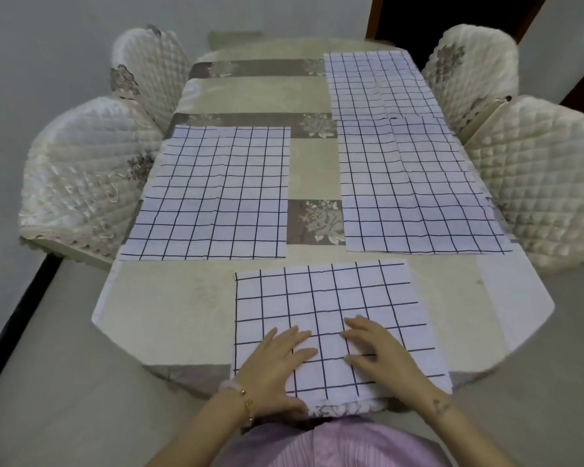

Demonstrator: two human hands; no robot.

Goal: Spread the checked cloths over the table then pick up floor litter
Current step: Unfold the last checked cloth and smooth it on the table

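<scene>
The white cloth with thin dark grid lines (334,298) lies flat at the near edge of the beige floral-covered table (169,298). I press it with my left hand (277,358) and right hand (378,352), fingers straight. Three matching cloths (213,193) lie beyond, one on the left and two on the right.

You're looking at a home dining room, plain as day. Ahead of you runs a long table (169,298) with rounded ends, dressed in a beige tablecloth (250,92) banded with grey floral panels. Tucked in along the left are the near left chair (88,170) and the far left chair (149,69). On the right sit the far right chair (469,69) and the near right chair (540,183). All four wear cream quilted covers with embroidered flowers. A plain pale wall (48,45) closes in on the left, a dark doorway (452,15) opens at the far right, and the pale floor (68,358) meets a dark skirting (17,318) on your left.
</scene>
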